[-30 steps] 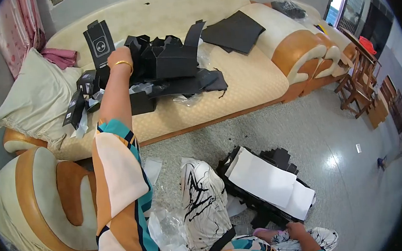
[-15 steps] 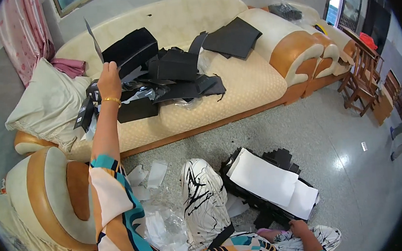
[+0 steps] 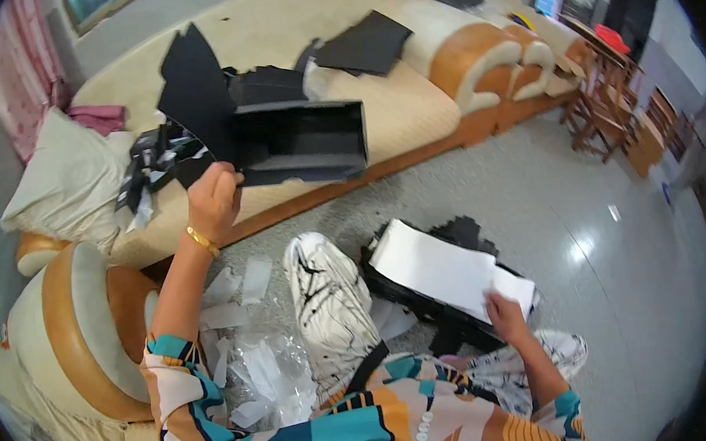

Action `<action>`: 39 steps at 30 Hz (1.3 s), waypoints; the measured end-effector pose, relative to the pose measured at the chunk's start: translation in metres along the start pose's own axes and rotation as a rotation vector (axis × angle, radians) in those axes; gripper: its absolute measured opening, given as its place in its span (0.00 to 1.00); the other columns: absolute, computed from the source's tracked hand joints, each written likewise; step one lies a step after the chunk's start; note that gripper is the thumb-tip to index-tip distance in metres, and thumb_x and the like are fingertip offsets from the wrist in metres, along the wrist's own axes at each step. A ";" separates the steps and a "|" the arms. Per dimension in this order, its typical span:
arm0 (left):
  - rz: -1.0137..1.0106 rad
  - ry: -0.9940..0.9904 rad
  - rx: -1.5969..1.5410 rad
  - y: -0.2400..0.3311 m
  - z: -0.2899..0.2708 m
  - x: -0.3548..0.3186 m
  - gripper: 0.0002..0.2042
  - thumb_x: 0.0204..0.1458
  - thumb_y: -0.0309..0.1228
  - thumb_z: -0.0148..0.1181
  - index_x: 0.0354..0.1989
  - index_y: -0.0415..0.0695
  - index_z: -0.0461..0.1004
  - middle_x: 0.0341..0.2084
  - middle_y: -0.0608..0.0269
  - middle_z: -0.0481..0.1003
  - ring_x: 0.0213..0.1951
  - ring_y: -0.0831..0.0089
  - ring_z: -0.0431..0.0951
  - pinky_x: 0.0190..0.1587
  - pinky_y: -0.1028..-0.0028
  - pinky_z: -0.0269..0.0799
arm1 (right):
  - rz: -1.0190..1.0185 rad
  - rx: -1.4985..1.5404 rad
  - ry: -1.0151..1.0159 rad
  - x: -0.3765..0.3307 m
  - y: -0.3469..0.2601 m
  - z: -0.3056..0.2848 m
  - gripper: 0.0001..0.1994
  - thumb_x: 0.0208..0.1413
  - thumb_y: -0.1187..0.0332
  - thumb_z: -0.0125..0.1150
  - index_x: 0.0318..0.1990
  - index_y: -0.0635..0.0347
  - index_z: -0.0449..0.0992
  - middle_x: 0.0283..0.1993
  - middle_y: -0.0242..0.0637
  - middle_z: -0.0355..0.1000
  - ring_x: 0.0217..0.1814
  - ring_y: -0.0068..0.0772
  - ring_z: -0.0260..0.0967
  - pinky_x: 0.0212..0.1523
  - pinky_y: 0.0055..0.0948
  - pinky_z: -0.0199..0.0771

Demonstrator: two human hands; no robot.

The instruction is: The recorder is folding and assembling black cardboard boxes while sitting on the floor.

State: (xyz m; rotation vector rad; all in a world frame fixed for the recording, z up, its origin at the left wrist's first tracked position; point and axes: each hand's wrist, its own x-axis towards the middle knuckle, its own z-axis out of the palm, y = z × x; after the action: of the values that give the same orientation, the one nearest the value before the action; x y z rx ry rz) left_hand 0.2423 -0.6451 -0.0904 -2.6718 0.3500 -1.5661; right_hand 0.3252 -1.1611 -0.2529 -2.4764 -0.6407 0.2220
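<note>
My left hand (image 3: 215,202) is closed on the edge of a black cardboard box (image 3: 303,144), lifted in front of the sofa. The box's open side faces me, and its tall flap (image 3: 194,83) stands up at the left. Its inside looks bare and dark. At the lower right, my right hand (image 3: 509,318) hovers at the near edge of a stack of white sheets (image 3: 434,265), fingers loosely apart, with nothing visible in them. The sheets lie on a pile of black cardboard (image 3: 412,301) on the floor beside my knee.
A cream sofa (image 3: 411,121) holds more black cardboard (image 3: 366,45), small dark packages (image 3: 147,159) and a white pillow (image 3: 68,176). Clear plastic and white scraps (image 3: 269,369) lie on the floor by my left leg. Wooden chairs (image 3: 606,115) stand at the far right.
My left hand has brought the black box off the sofa, toward me and to the right, turning its open side to me. My right hand has risen toward the white sheets.
</note>
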 end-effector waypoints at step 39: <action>-0.485 -0.607 -1.238 0.216 0.072 -0.017 0.07 0.34 0.27 0.63 0.17 0.39 0.70 0.13 0.64 0.62 0.20 0.74 0.62 0.22 0.77 0.56 | -0.316 0.468 -0.677 0.043 -0.134 0.021 0.09 0.38 0.76 0.52 0.30 0.70 0.71 0.28 0.46 0.71 0.29 0.36 0.67 0.31 0.33 0.65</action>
State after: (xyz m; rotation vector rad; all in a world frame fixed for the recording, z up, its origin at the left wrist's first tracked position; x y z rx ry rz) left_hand 0.2570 -0.8587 -0.1697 -4.2055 0.9047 -0.3941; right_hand 0.3037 -1.0331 -0.1955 -1.7934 -1.0928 0.9843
